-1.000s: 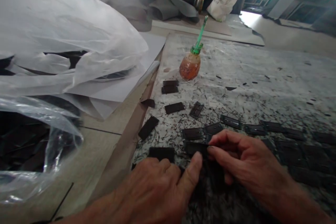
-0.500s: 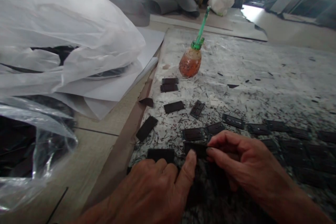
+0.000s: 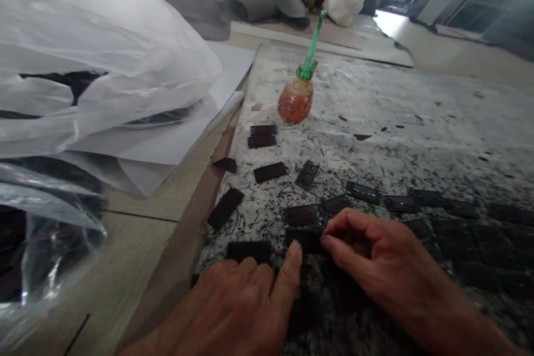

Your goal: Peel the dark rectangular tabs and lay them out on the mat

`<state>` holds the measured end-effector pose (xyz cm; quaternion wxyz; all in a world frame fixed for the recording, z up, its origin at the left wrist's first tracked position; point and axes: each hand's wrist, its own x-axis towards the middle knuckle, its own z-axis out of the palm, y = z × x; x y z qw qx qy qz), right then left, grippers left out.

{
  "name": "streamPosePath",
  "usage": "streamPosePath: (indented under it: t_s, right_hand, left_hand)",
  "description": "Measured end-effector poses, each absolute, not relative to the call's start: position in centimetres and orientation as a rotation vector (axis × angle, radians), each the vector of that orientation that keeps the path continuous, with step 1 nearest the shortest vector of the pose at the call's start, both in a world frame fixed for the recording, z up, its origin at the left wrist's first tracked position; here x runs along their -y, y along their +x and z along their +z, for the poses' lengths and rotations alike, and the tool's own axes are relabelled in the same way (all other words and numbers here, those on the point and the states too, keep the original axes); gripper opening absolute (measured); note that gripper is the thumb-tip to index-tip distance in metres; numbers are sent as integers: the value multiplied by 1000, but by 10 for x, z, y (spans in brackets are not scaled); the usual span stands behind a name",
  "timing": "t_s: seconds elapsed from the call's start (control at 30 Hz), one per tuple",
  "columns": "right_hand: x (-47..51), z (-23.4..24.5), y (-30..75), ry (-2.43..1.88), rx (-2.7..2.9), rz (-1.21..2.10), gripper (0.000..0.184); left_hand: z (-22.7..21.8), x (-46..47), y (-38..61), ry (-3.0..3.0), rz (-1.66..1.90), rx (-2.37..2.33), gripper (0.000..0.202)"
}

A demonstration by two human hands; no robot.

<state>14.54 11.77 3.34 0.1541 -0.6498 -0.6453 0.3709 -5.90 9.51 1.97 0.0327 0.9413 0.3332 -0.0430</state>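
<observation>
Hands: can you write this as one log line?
left hand: fingertip on dark piece | right hand: pinching same piece | behind: orange bottle

dark rectangular piece (image 3: 306,238) | flat on table (image 3: 417,105) | right end pinched in my right fingers (image 3: 336,246) | left fingertip (image 3: 294,253) touching it

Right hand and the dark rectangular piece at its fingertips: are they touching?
Touching. The head view shows the right hand with thumb and forefinger closed on the right end of the dark rectangular piece, with no gap between them.
</observation>
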Motion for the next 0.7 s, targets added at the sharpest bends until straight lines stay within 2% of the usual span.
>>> streamPosePath:
  t_s: [0.33,0.47,0.57,0.7]
  right_hand:
    - [-116,33,150,-1834,2103,727,12]
    - [-109,41,158,-1666,2148,447,10]
    - [-100,42,160,-1416,2241,184,19]
    - [-88,30,161,-1205,2457,14,30]
  left_hand:
    - [12,-96,-60,2914,-66,-992,67]
    - [10,-97,-61,2888,-96,-1027,66]
    - [10,-98,-62,2873,-94,-1006,65]
    - [11,-97,-61,2867,-115,-1005,66]
